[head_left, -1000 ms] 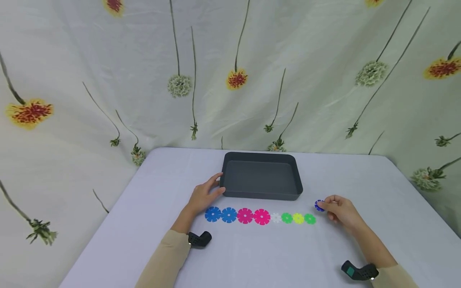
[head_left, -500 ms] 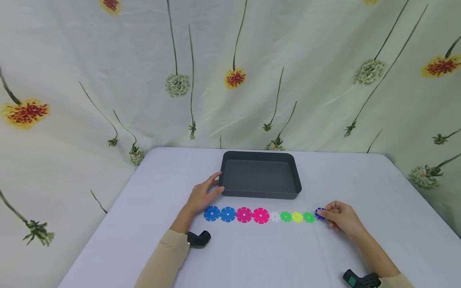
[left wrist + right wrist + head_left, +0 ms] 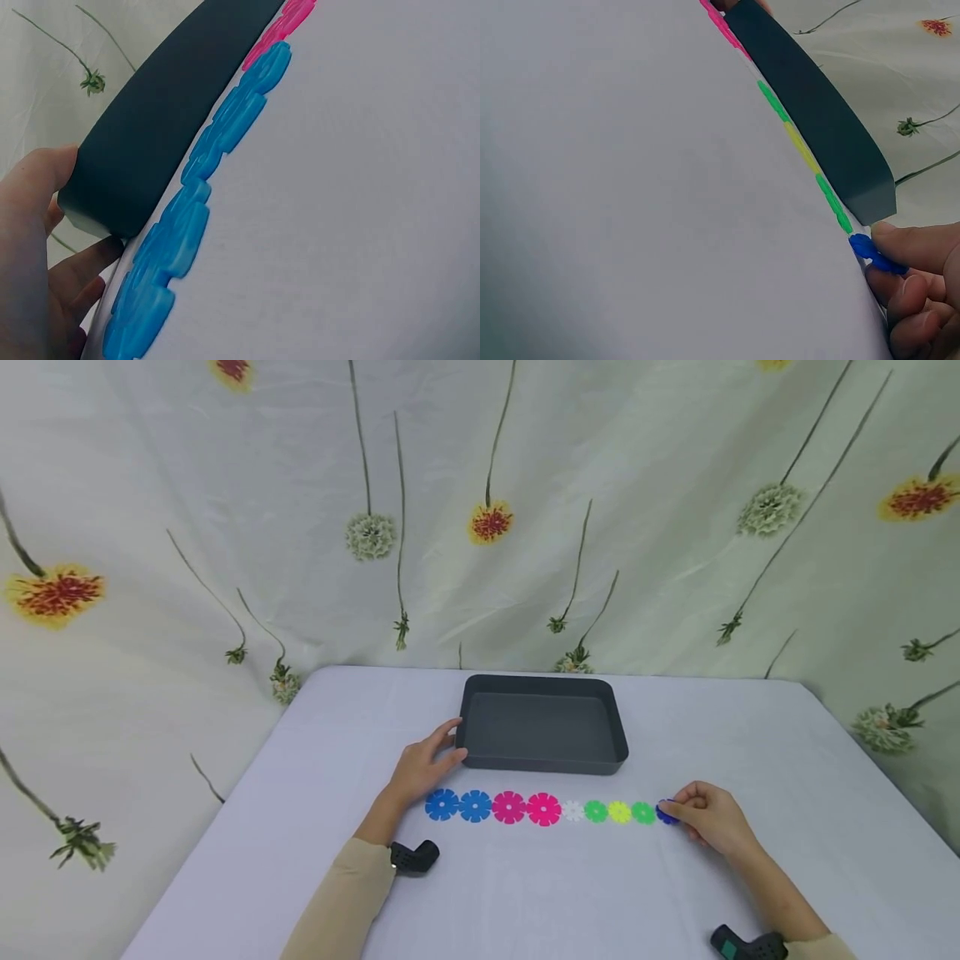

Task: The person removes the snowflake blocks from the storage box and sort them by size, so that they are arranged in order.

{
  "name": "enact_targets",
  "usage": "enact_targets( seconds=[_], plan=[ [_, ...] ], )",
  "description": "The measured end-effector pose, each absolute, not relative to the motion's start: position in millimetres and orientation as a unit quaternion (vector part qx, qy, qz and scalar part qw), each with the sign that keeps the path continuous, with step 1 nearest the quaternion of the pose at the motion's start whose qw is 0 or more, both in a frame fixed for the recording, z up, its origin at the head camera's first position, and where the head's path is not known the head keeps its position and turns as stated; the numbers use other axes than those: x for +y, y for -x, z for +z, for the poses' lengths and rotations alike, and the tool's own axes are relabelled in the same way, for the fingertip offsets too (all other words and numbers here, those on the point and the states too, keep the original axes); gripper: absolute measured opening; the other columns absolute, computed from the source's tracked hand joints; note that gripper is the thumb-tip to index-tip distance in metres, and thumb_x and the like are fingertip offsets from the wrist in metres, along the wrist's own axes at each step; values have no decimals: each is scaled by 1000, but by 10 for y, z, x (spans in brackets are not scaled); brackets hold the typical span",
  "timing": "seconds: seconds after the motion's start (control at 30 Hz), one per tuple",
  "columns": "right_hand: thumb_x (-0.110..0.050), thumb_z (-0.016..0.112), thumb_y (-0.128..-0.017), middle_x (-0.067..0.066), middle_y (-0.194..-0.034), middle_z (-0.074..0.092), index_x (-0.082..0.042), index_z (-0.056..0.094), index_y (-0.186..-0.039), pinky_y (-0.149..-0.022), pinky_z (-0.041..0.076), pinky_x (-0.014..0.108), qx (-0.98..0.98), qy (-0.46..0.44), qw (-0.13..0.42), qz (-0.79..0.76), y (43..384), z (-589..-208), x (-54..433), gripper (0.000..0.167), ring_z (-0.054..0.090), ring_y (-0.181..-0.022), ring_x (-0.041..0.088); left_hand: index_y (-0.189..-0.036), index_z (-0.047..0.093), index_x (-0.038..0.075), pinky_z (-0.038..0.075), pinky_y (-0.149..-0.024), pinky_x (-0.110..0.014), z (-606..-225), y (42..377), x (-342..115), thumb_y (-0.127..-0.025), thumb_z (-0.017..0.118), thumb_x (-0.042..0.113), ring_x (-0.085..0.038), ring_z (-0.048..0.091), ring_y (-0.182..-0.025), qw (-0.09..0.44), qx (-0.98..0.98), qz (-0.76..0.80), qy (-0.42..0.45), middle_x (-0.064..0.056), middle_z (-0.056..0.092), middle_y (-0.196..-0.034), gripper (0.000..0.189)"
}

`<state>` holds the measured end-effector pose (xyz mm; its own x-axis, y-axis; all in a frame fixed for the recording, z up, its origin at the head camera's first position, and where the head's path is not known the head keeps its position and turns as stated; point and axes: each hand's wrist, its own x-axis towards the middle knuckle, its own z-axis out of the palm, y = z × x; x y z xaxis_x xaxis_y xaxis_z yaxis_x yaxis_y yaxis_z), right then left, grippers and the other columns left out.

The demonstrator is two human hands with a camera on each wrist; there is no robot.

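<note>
My right hand (image 3: 712, 817) pinches a small dark blue notched plastic disc (image 3: 877, 256) between thumb and fingers, right at the end of a row of flower-like discs. Fingers partly cover this disc in the head view. Beside it lies a green disc (image 3: 642, 813), then a yellow one (image 3: 619, 812), another green one (image 3: 596, 812) and a white one (image 3: 573, 811). Two larger pink discs (image 3: 509, 807) and two larger blue discs (image 3: 442, 805) make up the left end. My left hand (image 3: 422, 770) rests with spread fingers against the left side of a dark grey tray (image 3: 540, 768).
The bare-bottomed tray stands behind the row on a white-covered table (image 3: 570, 902). A flower-printed cloth (image 3: 645, 460) hangs behind the table's far edge. Black wrist devices (image 3: 415, 857) sit on both forearms.
My right hand has brought the dark blue disc down and toward me, into line with the row beside the green disc. My left hand has stayed at the tray.
</note>
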<state>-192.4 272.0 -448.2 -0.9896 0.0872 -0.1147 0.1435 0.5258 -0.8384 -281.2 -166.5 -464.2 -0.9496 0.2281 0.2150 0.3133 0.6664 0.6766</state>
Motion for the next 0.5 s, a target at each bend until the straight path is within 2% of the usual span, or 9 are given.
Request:
enact_targets(
  seconds=[0.27,0.5],
  plan=[
    [-21,73,-88,2,-65,51,1,58,-91,-47,39,26,894,-57,-9,-444,1915,-4493,2678,26,47,-53,14,-150,39,26,25,-108,-64,-4639,2825,-1663,-95,56,50,-39,42,-134,57,-912,-379,146,-13,58,-136,63],
    [-22,72,-88,2,-64,53,1,60,-91,-48,40,26,904,-50,-19,-425,1901,-4510,2678,26,48,-54,15,-150,39,26,24,-108,-64,-4654,2823,-1661,-95,56,50,-38,42,-134,56,-913,-378,146,-12,58,-136,62]
  ],
)
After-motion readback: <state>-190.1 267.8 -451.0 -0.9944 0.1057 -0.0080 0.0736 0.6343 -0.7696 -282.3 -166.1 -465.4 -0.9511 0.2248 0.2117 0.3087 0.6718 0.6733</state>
